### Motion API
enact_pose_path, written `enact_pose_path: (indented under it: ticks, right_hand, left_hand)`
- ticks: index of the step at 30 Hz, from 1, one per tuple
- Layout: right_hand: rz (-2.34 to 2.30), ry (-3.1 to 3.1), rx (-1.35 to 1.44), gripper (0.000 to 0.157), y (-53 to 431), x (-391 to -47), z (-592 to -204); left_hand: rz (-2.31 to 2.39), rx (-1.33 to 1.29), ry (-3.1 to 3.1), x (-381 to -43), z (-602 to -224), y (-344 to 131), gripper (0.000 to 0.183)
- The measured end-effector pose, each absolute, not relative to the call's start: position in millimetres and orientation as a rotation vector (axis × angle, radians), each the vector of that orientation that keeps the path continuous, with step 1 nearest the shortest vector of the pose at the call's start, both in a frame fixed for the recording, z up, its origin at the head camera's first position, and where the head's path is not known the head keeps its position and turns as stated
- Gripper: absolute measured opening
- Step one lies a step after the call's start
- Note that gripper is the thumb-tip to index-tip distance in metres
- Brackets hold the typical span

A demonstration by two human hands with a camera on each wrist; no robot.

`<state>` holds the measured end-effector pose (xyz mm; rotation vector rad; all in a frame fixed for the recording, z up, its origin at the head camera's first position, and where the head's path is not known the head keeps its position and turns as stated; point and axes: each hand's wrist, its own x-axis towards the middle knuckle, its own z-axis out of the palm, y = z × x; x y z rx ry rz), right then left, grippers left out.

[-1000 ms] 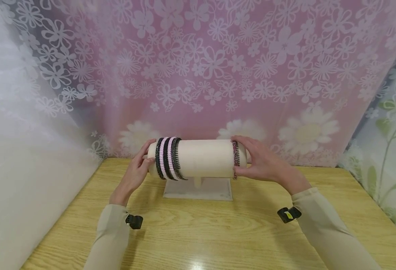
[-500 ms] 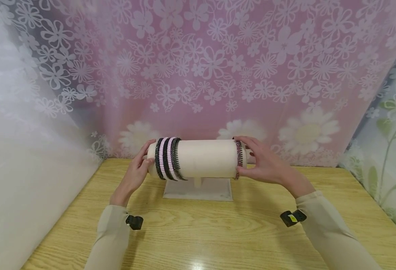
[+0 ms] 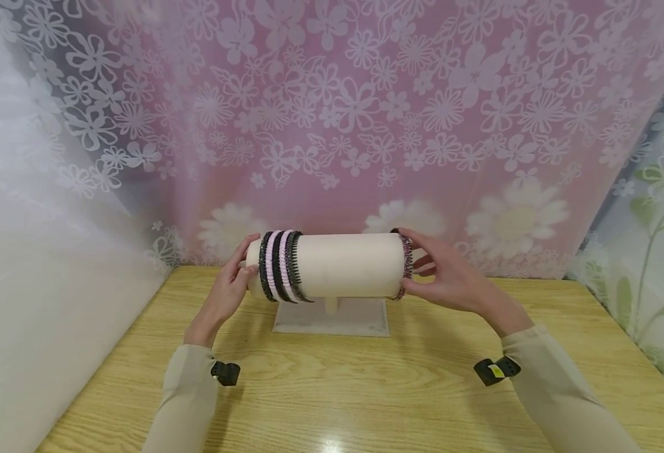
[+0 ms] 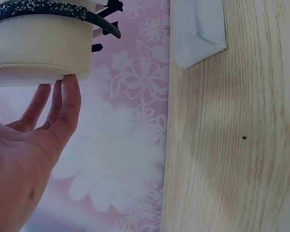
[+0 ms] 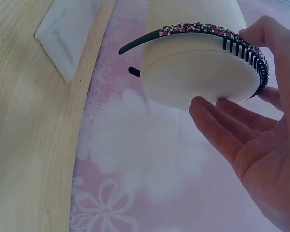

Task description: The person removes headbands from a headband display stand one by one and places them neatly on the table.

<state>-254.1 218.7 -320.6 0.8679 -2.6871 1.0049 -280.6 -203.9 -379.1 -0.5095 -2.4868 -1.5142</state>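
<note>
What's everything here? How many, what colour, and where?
Display roll: 1, cream, on stand
Stand: 1, whitish, on table
Glitter headbands: 2, dark, roll's left part
Ribbed headbands: 2, pink, between those
Plain headband: 1, black, between pink ones
Pink-glitter headband: 1, pink-and-dark, roll's right end
Table: 1, light wood, underneath
Flowery curtain: 1, pink-white, behind
Side panels: 2, whitish, left and right
Speck: 1, dark, on table
Wrist cameras: 2, black, by cuffs
Sleeves: 2, beige, on arms
Left grip: 1, holding roll's left end
Right grip: 1, holding pink-glitter headband
</note>
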Motion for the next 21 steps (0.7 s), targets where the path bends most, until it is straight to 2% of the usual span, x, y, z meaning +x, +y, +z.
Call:
enact_pose_path:
  ticks: [21]
  right_hand:
    - [1.139, -2.571, 0.749, 0.079, 221.7, -240.9, -327.0]
  left_hand:
    - [-1.495, -0.52, -2.467, -280.4, -380.0, -202.9, 0.054]
